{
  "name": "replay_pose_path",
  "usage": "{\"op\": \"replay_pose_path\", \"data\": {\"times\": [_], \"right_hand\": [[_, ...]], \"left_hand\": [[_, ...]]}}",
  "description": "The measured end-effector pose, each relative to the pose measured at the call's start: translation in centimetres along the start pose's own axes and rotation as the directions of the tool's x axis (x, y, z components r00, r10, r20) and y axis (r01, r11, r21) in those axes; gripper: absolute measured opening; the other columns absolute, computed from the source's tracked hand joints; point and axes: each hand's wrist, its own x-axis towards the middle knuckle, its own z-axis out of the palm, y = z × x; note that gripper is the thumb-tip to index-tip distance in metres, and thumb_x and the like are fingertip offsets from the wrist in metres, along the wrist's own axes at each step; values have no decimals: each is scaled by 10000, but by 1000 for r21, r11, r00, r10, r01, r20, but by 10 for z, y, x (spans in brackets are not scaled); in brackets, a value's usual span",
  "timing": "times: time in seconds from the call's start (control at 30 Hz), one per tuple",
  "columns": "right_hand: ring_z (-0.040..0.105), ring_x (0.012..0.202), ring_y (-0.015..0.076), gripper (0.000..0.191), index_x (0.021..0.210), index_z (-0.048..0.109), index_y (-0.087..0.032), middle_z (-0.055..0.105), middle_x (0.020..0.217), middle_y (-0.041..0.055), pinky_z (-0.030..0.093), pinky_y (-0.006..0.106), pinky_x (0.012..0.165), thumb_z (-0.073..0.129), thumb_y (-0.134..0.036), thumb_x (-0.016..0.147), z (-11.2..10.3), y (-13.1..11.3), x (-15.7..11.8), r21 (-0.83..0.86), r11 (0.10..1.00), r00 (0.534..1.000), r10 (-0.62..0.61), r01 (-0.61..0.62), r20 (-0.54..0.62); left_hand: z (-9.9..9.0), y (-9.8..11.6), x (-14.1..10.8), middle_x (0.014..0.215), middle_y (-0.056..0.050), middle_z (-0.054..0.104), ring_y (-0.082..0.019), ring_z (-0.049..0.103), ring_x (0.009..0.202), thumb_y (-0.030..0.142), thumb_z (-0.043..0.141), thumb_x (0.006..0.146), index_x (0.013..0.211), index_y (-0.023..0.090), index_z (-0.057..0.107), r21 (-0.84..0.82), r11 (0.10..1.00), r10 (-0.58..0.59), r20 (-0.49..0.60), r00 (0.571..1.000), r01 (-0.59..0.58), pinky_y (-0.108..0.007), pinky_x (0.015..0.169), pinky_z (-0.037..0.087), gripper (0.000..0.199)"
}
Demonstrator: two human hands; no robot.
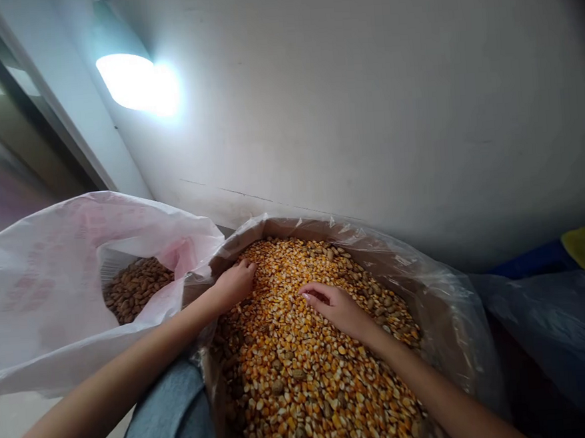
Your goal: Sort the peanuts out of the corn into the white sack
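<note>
Corn kernels are held in a plastic-lined sack, which is set against a wall. The left hand is placed on the kernels near the sack's left rim; the right hand is placed on them further right, apart from it. A second plastic bag is positioned just left of the sack, with seeds inside. A denim-covered leg is seen before the sack, a wall lamp above the bag, and a plastic sheet right of the sack
</note>
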Motion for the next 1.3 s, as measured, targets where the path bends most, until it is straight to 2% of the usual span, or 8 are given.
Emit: {"op": "replay_pose_path", "data": {"times": [0.1, 0.2, 0.37, 0.57, 0.7, 1.03, 1.17, 1.3], "right_hand": [[551, 736, 160, 270, 927, 575, -239, 610, 865, 29, 400, 260, 627, 364, -357, 806, -20, 8, 0, -236, 971, 996, 7, -28, -90], [554, 751, 172, 252, 973, 555, -241, 607, 911, 37, 391, 261, 624, 384, -280, 792, -47, 34, 6, -405, 891, 963, 108, -204, -248], [510, 946, 209, 352, 1103, 488, -185, 500, 1120, 106, 392, 265, 723, 426, -263, 766, -79, 77, 26, -355, 852, 888, 238, -386, -394], [414, 1075, 243, 551, 1263, 320, -261, 364, 1249, 95, 362, 303, 807, 381, -493, 767, -69, 81, 53, -299, 920, 933, 151, -254, -327], [417, 1028, 286, 549, 1205, 384, -278, 387, 1202, 97, 364, 355, 773, 347, -572, 742, -56, 75, 69, -303, 887, 894, 215, -347, -394], [425, 959, 257, 286, 1008, 515, -278, 520, 1050, 45, 367, 317, 675, 460, -329, 732, -47, 76, 58, -239, 938, 920, 154, -250, -360], [439, 951, 242, 249, 921, 560, -248, 519, 1034, 58, 365, 317, 681, 424, -380, 760, -26, 60, 54, -129, 964, 898, 161, -231, -409], [510, 838, 193, 276, 807, 587, -218, 567, 905, 44, 388, 291, 667, 463, -450, 726, -20, 46, 56, 201, 971, 909, 199, -132, -366]], "left_hand": [[10, -8, -1, 979, -134, 528, -207, 537, 874, 196, 370, 769, 1015, 129, 498, -125, 991, 45, -59, 997, -52, -323, 788, 428, 285], [14, -19, -4, 1040, -106, 533, -201, 514, 945, 290, 372, 780, 1032, 163, 506, -293, 951, 65, -118, 991, -98, -325, 856, 394, 313], [10, -23, -5, 1071, -78, 555, -197, 512, 970, 380, 330, 793, 1051, 181, 508, -425, 896, 67, -156, 985, -128, -337, 875, 382, 371], [0, -18, -7, 1060, -62, 571, -187, 517, 959, 440, 351, 782, 1019, 177, 526, -470, 878, 25, -152, 988, -94, -304, 864, 386, 396], [-2, -16, -7, 1046, -56, 581, -188, 523, 950, 476, 359, 771, 1005, 175, 537, -476, 875, 21, -142, 990, -87, -288, 848, 392, 421], [7, -24, -3, 1034, -60, 582, -208, 515, 941, 475, 446, 726, 984, 172, 558, -576, 816, -26, -122, 992, -49, -310, 845, 380, 413], [9, -26, 0, 1019, -57, 585, -199, 527, 877, 428, 522, 693, 969, 169, 575, -758, 652, -89, -78, 993, -1, -295, 776, 403, 382], [7, -21, -4, 1014, -69, 569, -112, 524, 717, 316, 553, 707, 1001, 157, 542, -972, 192, -173, 105, 979, 138, -198, 576, 418, 334]]}}
